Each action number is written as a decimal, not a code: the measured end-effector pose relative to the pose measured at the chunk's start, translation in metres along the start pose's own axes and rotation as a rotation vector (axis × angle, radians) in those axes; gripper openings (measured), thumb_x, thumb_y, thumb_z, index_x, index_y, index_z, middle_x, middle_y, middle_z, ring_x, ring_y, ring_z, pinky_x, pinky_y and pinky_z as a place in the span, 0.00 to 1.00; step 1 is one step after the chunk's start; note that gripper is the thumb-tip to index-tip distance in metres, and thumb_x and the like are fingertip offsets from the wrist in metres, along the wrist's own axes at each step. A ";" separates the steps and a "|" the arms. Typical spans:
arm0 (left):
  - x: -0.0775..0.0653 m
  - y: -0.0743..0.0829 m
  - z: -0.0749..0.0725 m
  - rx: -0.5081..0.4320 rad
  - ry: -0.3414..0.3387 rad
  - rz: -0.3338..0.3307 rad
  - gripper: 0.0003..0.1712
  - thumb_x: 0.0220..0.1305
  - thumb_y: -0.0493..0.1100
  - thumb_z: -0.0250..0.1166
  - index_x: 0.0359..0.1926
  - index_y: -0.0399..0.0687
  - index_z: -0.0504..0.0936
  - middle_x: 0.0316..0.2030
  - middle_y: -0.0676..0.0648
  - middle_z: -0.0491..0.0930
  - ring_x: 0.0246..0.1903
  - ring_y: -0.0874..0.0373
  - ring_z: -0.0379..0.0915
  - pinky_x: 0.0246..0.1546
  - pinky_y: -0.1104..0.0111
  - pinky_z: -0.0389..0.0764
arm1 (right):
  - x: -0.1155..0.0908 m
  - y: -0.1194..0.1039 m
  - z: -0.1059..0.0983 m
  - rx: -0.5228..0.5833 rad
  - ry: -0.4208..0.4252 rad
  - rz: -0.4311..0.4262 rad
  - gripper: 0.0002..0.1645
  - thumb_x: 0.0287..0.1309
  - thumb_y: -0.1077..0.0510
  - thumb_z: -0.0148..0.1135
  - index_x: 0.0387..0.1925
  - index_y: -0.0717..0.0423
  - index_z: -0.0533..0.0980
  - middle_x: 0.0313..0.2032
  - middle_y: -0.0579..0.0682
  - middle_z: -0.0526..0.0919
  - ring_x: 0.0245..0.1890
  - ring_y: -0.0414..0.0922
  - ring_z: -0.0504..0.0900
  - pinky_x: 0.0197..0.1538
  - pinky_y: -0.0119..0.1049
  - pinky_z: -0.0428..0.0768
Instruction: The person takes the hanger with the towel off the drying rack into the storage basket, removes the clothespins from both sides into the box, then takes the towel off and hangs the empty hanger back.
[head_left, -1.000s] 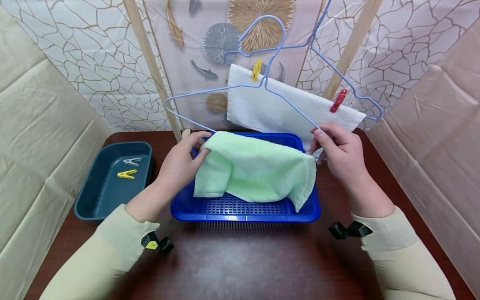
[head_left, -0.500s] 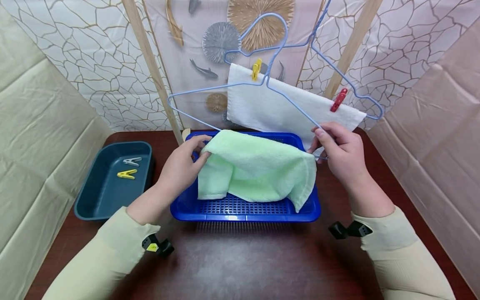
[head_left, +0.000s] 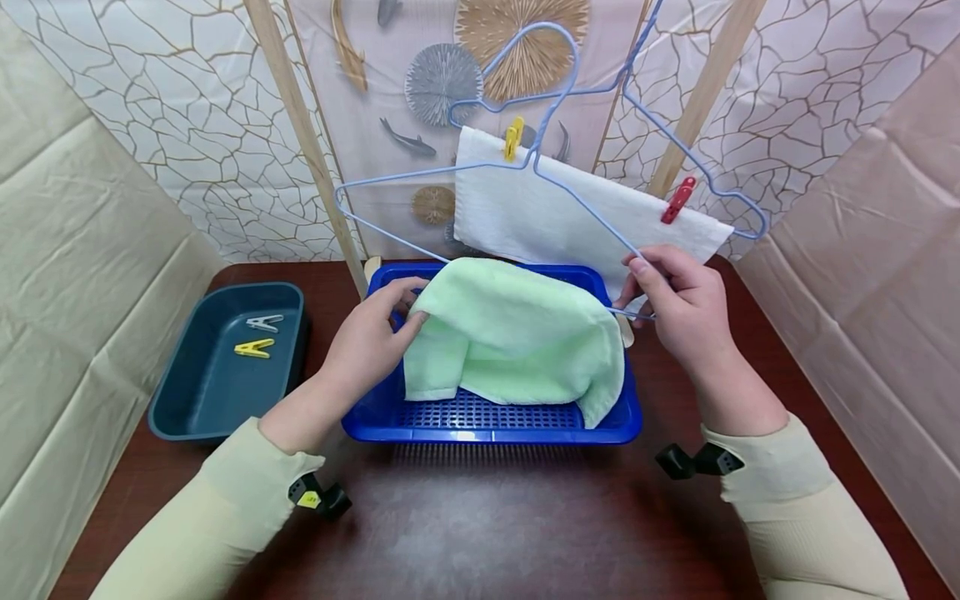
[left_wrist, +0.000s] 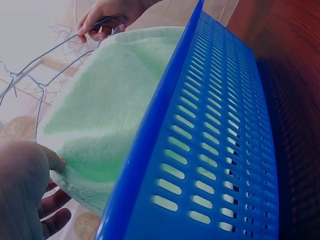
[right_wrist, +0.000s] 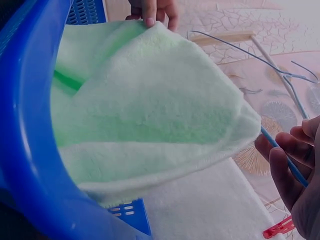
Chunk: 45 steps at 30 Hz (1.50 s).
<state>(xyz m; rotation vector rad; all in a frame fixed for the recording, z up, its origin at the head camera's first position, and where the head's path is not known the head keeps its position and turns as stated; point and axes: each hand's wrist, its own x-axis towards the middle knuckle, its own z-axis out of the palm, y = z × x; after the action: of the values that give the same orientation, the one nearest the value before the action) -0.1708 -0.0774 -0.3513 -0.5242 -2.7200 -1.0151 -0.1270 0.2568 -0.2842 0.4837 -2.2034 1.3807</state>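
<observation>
A light green towel [head_left: 517,333] is draped over the bottom bar of a blue wire hanger [head_left: 536,154], its lower part hanging in the blue basket [head_left: 491,435]. With thumb in front and fingers behind, my left hand [head_left: 367,333] pinches the towel's left edge; the left wrist view shows the thumb [left_wrist: 52,159] on the cloth. My right hand [head_left: 686,304] grips the hanger's right end, and a short stretch of bare wire shows between it and the towel. In the right wrist view, the towel [right_wrist: 165,95] slopes up from the basket rim to the wire.
Behind, a white cloth [head_left: 570,208] hangs from a second blue hanger [head_left: 671,140], with a yellow clothespin [head_left: 513,139] and a red clothespin [head_left: 678,200] on it. On the left, a teal tray [head_left: 202,392] holds a grey clothespin [head_left: 264,323] and another yellow clothespin [head_left: 253,348].
My left hand has moved slightly right and down with the towel's left edge. The towel's right edge has slid left, baring wire beside my right hand, which stays in place.
</observation>
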 end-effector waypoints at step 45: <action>0.010 0.014 0.010 0.014 -0.051 0.062 0.21 0.64 0.47 0.58 0.58 0.61 0.70 0.33 0.60 0.74 0.35 0.65 0.71 0.33 0.69 0.76 | 0.000 -0.001 0.003 -0.017 -0.036 0.026 0.10 0.64 0.64 0.51 0.37 0.68 0.75 0.20 0.62 0.76 0.18 0.47 0.78 0.16 0.31 0.75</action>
<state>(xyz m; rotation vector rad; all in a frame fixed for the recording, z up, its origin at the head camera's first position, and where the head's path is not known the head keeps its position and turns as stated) -0.1754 -0.0588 -0.3473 -0.6361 -2.7343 -0.9802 -0.1274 0.2535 -0.2848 0.4789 -2.2562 1.3751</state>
